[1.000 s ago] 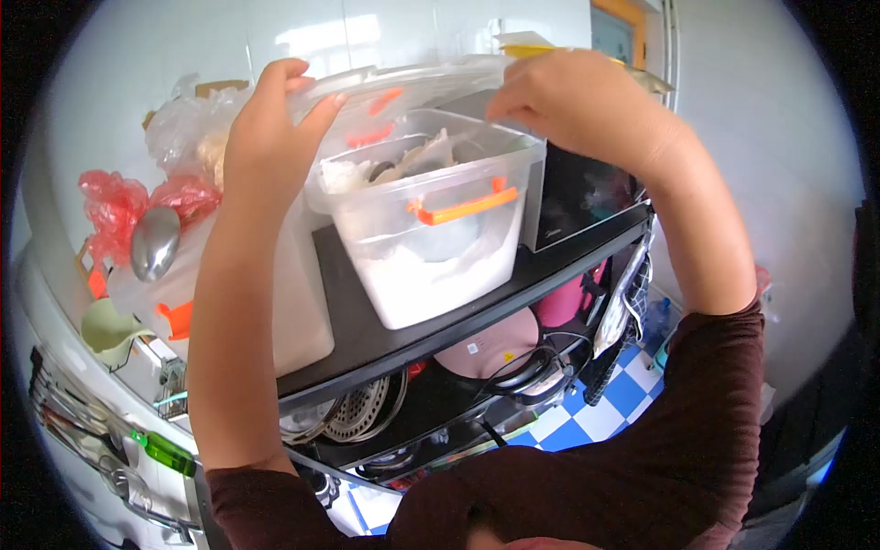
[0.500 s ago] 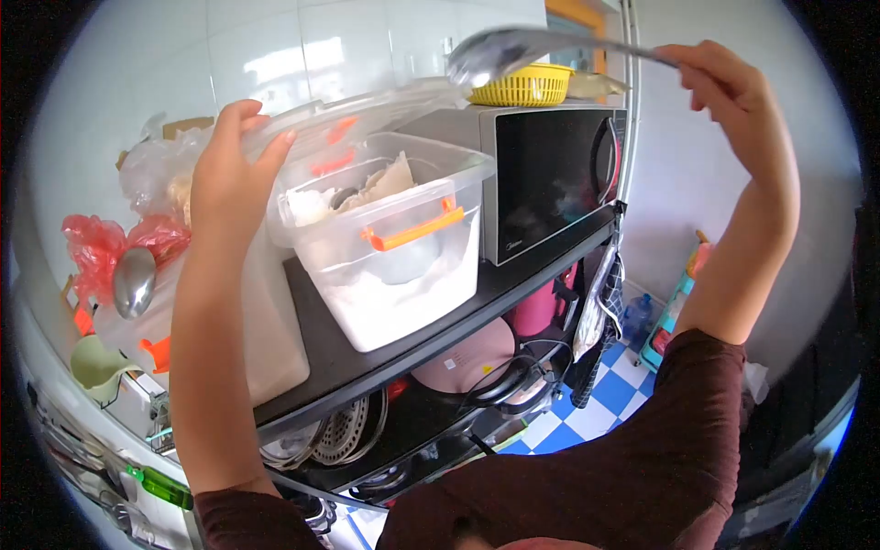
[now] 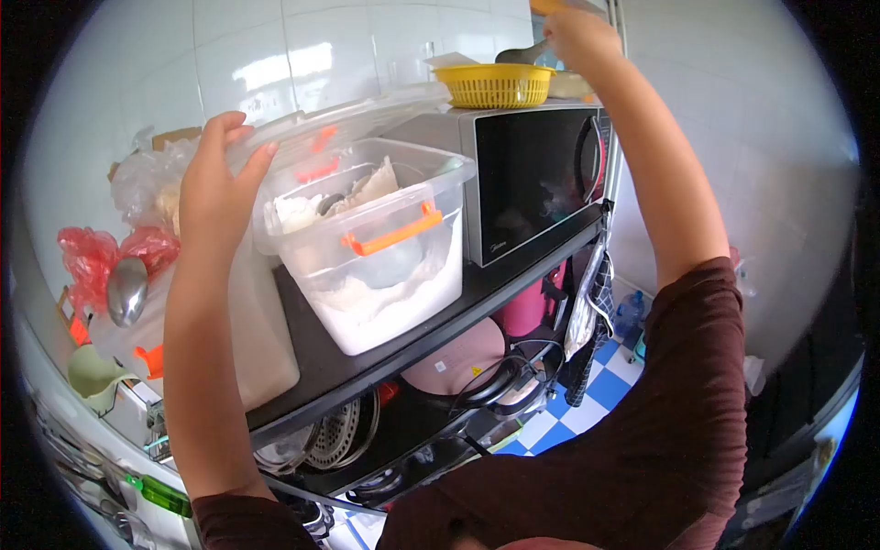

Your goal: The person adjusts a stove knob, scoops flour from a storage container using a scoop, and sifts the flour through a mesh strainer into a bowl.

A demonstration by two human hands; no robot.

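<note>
My left hand [image 3: 220, 183] grips the edge of a clear lid [image 3: 357, 119], which is tilted up behind an open clear bin. The bin [image 3: 367, 266] has an orange handle and holds white powder and a crumpled bag. My right hand [image 3: 582, 37] is raised at the top, closed on the handle of a metal spoon [image 3: 520, 55]. The spoon's head is at the yellow basket [image 3: 500, 87], which stands on the microwave [image 3: 532, 174].
A second bin [image 3: 257, 339] with a spoon [image 3: 126, 291] and red bags [image 3: 87, 261] on it stands at the left. Below the black shelf [image 3: 339, 371] are a pink round appliance [image 3: 454, 357] and steamer racks. A green bottle [image 3: 163, 495] lies lower left.
My right hand first let go of the lid area and appeared with the spoon at the right, then moved left to the yellow basket. My left hand has stayed on the lid.
</note>
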